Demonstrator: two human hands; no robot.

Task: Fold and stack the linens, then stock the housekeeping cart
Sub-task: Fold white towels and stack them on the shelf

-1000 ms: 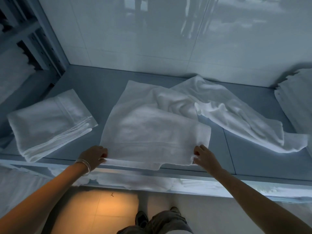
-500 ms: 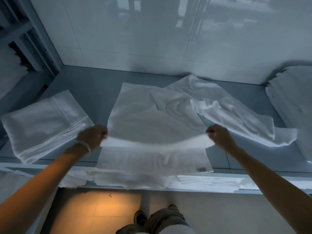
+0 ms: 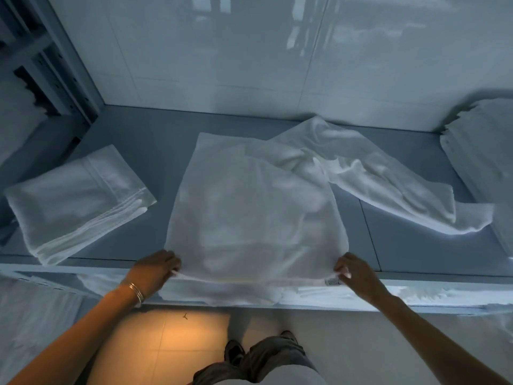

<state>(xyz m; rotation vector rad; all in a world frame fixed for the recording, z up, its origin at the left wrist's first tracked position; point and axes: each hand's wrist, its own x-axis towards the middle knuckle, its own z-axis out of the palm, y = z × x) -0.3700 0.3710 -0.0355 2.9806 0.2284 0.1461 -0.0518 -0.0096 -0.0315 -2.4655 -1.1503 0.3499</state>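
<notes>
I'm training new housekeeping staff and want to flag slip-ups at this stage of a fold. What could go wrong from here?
1. The towel overhangs the table front edge where the left hand and right hand pinch its near corners; released there, it could slide off.
2. Its far right side touches the crumpled towel, which may drag along or bunch the fold.
3. The towel's upper right looks wrinkled, so folding now might set creases.
</notes>
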